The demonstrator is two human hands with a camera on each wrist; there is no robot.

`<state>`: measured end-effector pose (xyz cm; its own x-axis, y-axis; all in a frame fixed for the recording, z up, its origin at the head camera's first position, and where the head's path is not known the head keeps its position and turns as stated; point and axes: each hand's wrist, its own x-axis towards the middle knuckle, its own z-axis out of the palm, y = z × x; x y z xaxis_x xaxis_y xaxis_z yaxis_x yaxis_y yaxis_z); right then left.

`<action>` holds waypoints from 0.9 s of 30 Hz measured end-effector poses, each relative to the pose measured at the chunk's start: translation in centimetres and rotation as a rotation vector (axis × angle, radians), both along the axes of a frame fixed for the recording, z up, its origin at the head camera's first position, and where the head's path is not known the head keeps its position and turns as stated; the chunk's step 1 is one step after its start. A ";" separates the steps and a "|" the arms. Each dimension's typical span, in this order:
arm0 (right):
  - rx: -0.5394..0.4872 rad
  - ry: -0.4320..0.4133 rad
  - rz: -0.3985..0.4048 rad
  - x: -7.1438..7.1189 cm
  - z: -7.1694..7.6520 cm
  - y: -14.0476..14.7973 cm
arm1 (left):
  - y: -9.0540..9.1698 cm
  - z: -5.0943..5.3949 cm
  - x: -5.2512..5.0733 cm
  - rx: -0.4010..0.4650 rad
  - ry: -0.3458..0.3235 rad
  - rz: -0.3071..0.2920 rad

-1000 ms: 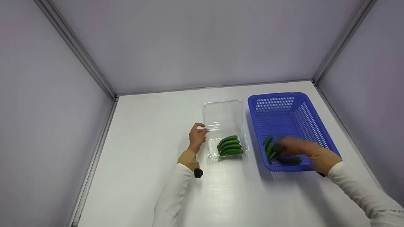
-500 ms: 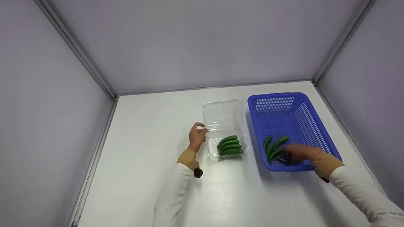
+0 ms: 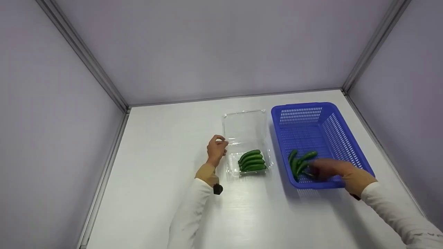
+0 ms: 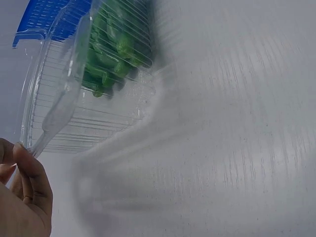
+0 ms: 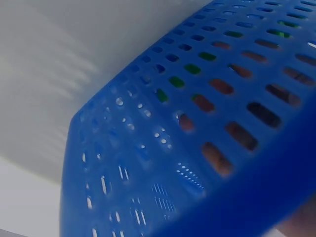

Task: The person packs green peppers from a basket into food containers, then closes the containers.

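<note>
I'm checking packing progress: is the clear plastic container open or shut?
Open. In the head view, its lid is folded back behind the base, leaving the green vegetables inside uncovered.

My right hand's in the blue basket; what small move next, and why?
Probably lift out one green pepper: your right hand is beside several loose ones, and your left hand pinches the open clear container, where more peppers lie in a row.

A hand could pass over the table point(image 3: 159, 162) at the left. Between the clear container point(image 3: 244, 125) and the blue basket point(image 3: 322, 185) there is only a narrow strip. The left hand point(image 3: 217, 150) blocks the container's left edge. Basket walls surround the right hand point(image 3: 328, 168), with room on its far side.
</note>
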<state>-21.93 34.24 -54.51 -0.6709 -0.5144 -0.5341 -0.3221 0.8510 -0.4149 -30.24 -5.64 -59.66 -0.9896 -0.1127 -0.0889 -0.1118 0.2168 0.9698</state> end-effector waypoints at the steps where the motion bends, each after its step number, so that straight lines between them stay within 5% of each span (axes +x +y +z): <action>1: 0.004 -0.009 -0.008 -0.1 0.2 0.0 | 0.0 0.0 0.0 0.003 -0.002 -0.005; 8: -0.005 0.115 0.081 -0.9 2.2 -0.3 | -0.2 0.0 0.1 0.023 -0.017 -0.019; 17: -0.079 0.185 0.068 -2.0 4.9 -1.0 | -0.2 0.1 0.2 0.055 0.010 -0.027; 27: -0.173 0.282 0.046 -3.3 6.0 -3.6 | -0.1 0.0 -0.2 0.058 0.027 -0.033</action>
<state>-25.23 30.69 -48.49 -0.7542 -0.6141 -0.2325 -0.4812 0.7578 -0.4408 -30.44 -5.69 -59.62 -0.9948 -0.0758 -0.0680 -0.0797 0.1635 0.9833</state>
